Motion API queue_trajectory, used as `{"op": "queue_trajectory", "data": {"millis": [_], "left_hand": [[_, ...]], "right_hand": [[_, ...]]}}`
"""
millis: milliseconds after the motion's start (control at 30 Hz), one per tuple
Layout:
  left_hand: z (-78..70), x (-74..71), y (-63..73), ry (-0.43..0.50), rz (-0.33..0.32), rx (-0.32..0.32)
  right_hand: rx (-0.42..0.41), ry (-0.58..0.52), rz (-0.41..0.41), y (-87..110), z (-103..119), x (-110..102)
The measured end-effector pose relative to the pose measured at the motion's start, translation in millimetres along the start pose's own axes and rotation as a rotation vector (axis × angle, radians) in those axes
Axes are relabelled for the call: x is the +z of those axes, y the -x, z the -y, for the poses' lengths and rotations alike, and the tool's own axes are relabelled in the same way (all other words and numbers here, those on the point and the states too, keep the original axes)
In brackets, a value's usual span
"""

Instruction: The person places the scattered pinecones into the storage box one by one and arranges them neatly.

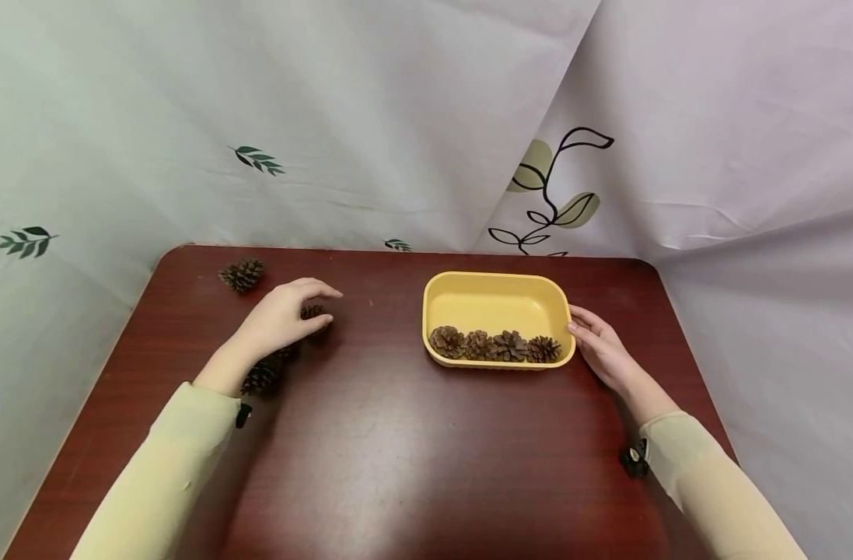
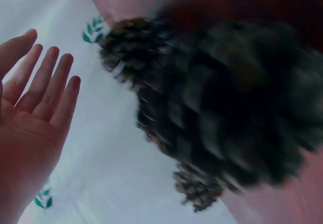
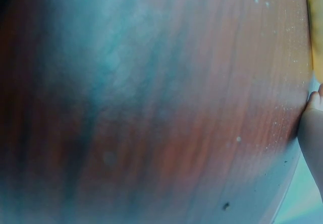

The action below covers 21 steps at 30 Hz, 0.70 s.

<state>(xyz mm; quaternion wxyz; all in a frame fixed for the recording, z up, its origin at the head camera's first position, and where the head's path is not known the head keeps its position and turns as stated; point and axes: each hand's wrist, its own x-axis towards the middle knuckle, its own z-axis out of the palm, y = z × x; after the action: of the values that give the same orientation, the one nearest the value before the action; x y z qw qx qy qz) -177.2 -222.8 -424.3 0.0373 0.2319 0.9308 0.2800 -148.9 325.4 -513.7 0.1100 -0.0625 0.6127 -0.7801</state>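
Observation:
My left hand (image 1: 279, 315) hovers at the left of the table with thumb and fingers spread apart, holding nothing. Close beneath it lies a pine cone (image 1: 316, 313), partly hidden by the hand. Another pine cone (image 1: 261, 377) sits below the wrist. In the left wrist view, a large blurred pine cone (image 2: 237, 103) fills the middle, and the palm is bare. At the right, a yellow rectangular container (image 1: 496, 299) has several pine cones in a row along its near side. My right hand (image 1: 603, 350) grips its right rim, thumb on the edge and fingers against the outer side.
One more pine cone (image 1: 242, 274) lies near the table's back left corner. The dark red wooden table (image 1: 391, 435) meets a white leaf-patterned cloth (image 1: 370, 140) behind it and at both sides. Glare falls on the tabletop's middle.

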Motion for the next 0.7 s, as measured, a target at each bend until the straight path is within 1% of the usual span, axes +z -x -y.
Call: {"op": "queue_trajectory", "data": {"millis": [200, 333, 500, 700], "left_hand": [[18.6, -5.8, 12.7, -0.017, 0.052, -0.038], [30.9, -7.4, 17.5, -0.009, 0.068, -0.057], [44.5, -6.8, 20.2, 0.001, 0.077, -0.082], [53.4, -4.0, 20.5, 0.017, 0.072, -0.090]], "right_hand": [[-0.002, -0.003, 0.005, -1.6, -1, 0], [-0.005, -0.006, 0.007, -1.6, -2, -1], [-0.003, -0.003, 0.005, -1.2, -1, 0], [0.010, 0.023, -0.003, -0.9, 0, 0]]}}
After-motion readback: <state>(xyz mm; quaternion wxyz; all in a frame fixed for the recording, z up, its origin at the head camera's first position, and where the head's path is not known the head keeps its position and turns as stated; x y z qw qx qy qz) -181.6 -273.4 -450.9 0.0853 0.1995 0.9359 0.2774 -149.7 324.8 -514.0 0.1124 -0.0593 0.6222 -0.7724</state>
